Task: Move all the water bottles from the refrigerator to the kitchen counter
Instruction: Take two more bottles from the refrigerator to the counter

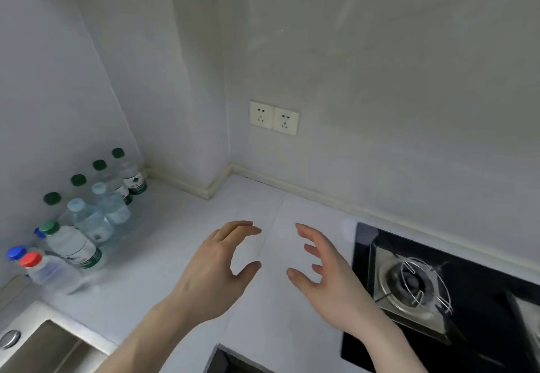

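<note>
Several clear water bottles stand in a cluster on the white kitchen counter (163, 244) against the left wall. Their caps are dark green (99, 164), pale blue (76, 205), blue (16, 252) and red (30, 259). One green-capped bottle (73, 245) stands at the front of the group. My left hand (217, 267) and my right hand (324, 273) hover over the middle of the counter, palms facing each other, fingers loosely spread, holding nothing. Both hands are well to the right of the bottles. The refrigerator is out of view.
A black gas hob (438, 293) with a metal burner fills the counter's right side. A steel sink (38, 346) sits at the lower left. Two wall sockets (274, 117) are above the counter's back corner.
</note>
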